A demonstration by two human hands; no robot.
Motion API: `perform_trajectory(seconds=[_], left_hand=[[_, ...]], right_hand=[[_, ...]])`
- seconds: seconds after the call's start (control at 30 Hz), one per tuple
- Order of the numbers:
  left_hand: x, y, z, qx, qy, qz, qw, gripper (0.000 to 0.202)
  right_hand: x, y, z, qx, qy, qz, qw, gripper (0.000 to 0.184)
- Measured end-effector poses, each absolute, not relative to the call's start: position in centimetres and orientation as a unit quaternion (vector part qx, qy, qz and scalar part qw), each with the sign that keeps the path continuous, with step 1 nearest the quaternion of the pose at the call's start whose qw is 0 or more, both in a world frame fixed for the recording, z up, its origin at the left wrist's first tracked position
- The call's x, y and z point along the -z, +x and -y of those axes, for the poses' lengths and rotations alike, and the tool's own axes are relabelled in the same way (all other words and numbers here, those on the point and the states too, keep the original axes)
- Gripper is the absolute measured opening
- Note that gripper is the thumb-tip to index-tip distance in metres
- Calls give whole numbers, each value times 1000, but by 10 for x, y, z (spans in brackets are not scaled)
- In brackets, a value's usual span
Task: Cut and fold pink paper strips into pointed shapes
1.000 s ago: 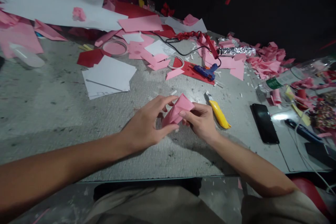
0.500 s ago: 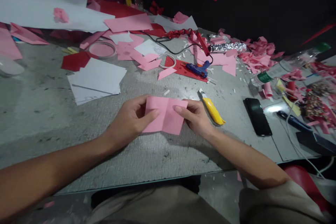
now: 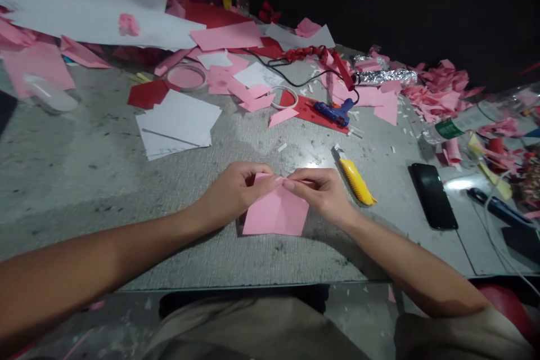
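A pink square of paper [image 3: 276, 215] with a centre crease lies on the grey table [image 3: 84, 174] near its front edge. My left hand [image 3: 238, 188] pinches the sheet's far edge from the left. My right hand [image 3: 323, 191] pinches the same edge from the right, and the two sets of fingertips meet above the crease. The near part of the sheet rests flat on the table. A yellow utility knife [image 3: 356, 181] lies just right of my right hand.
White sheets [image 3: 177, 124] lie at the left middle. A blue glue gun [image 3: 333, 112] with its black cord rests on red paper behind. A black phone [image 3: 433, 194] lies to the right. Pink scraps [image 3: 439, 93], foil and bottles crowd the far and right sides.
The folded pink paper was opened out flat between both hands. Now both hands have gathered at its far edge, fingertips together, and the sheet lies lower on the table.
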State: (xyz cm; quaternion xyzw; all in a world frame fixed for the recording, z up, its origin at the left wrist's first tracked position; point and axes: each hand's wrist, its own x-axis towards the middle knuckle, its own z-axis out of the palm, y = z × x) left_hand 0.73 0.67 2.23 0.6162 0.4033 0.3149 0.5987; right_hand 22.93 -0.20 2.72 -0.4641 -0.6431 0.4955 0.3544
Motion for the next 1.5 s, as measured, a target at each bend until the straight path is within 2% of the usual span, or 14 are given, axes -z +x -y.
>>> perform_trajectory(seconds=[0.17,0.43,0.6,0.73,0.97,1.1,1.27,1.5], left_hand=[[-23,7,-5,-319,598,-405,613,29],[-24,7,-4,-339,598,-423,590,34],[-24,9,-1,-381,611,-432,543,28],[-23,8,0,-362,613,-426,558,23],[-18,8,-2,-328,621,-427,570,35],[-19,9,-2,-342,617,-437,559,33],[-21,10,-1,-370,616,-439,539,29],[-16,7,0,-328,631,-416,567,33]], right_hand=[[-28,227,3,-483,-468,651,352,32],[-23,230,3,-490,-473,633,367,19],[-27,232,-1,-510,-490,620,339,27],[-29,230,0,-506,-496,634,310,30],[-27,228,3,-485,-501,642,319,29],[-28,228,3,-486,-504,635,327,25],[-28,230,2,-522,-501,622,298,29],[-27,229,4,-507,-511,625,300,33]])
